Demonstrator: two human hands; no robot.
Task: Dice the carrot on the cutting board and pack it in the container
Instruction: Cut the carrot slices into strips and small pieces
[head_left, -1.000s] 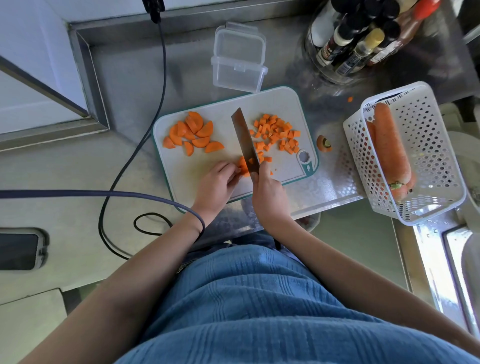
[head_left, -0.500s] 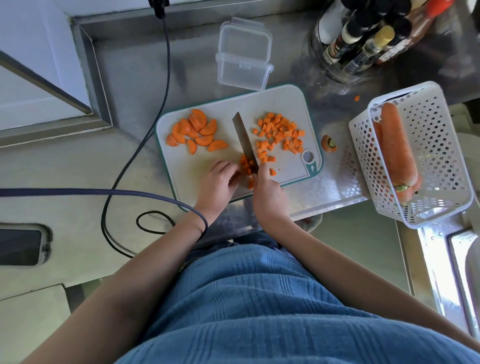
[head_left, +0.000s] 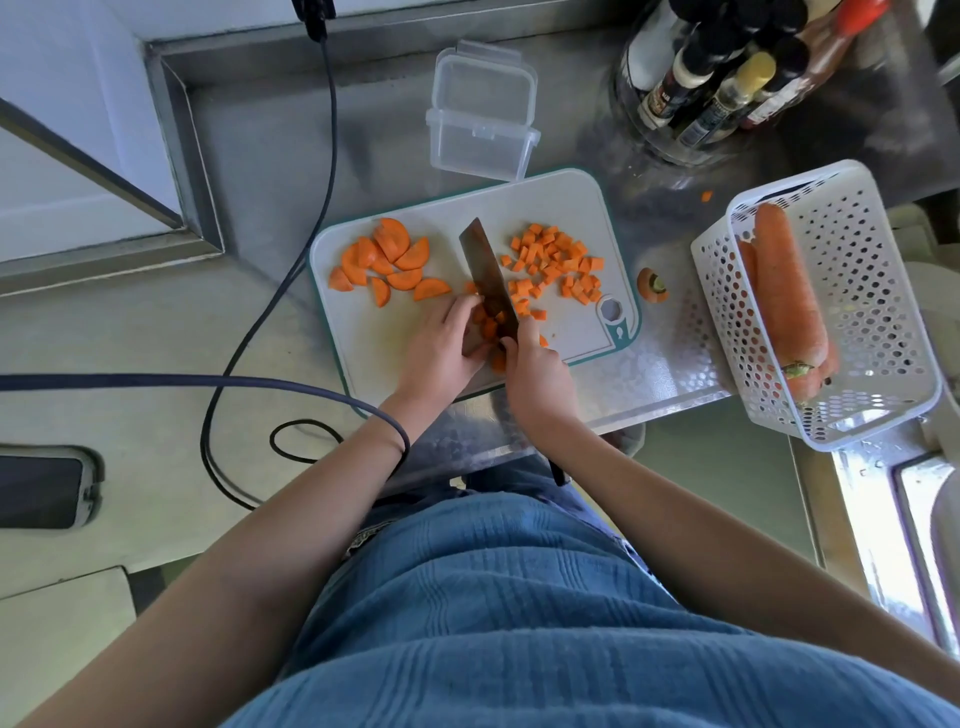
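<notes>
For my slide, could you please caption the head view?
Right hand dices carrot with knife on board; left hand steadies it.

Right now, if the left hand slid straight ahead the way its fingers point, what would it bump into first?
The left hand points toward the knife, so its fingers would likely meet the blade's flat side first, just past the carrot pieces it steadies. Depth is hard to judge.
</notes>
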